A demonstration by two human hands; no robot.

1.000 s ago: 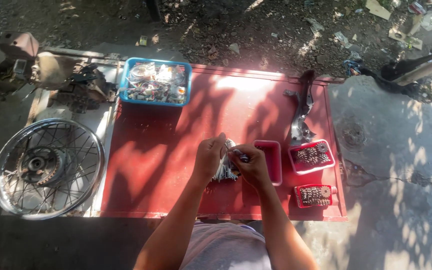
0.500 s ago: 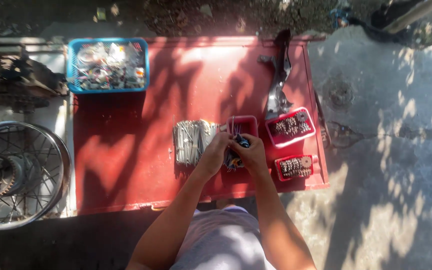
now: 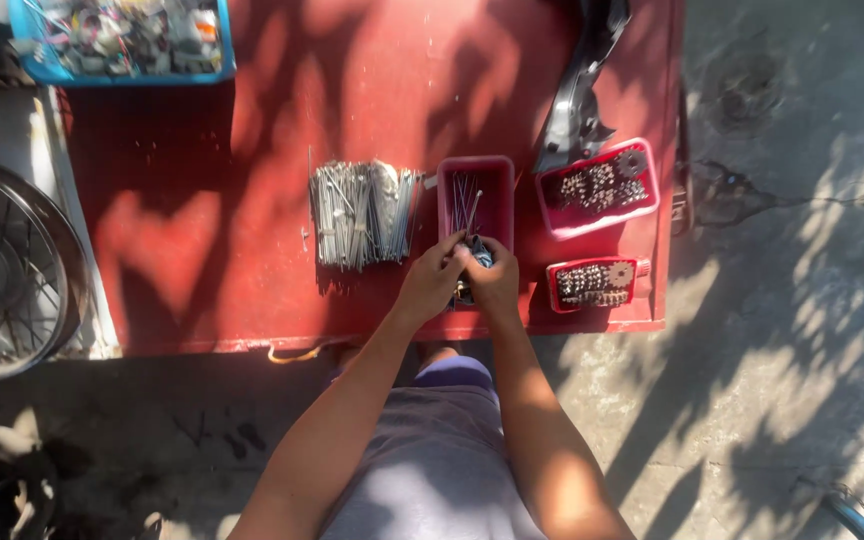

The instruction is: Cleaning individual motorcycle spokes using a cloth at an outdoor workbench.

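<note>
While both hands [image 3: 464, 275] pinched one thin spoke [image 3: 468, 205] over the pink tray [image 3: 495, 200], it looked light, stiff, slippery; best gripped mid-shaft.

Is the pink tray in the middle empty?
No. The pink tray holds a few thin metal spokes, and both hands, left and right, grip something dark at its near end.

Three red trays [image 3: 475, 200] [image 3: 598, 188] [image 3: 592, 284] are seen. One blue tray [image 3: 120, 40] is seen. One wheel [image 3: 7, 270] is seen, one pile of spokes [image 3: 364, 213], and two hands [image 3: 430, 283] [image 3: 495, 281].
</note>
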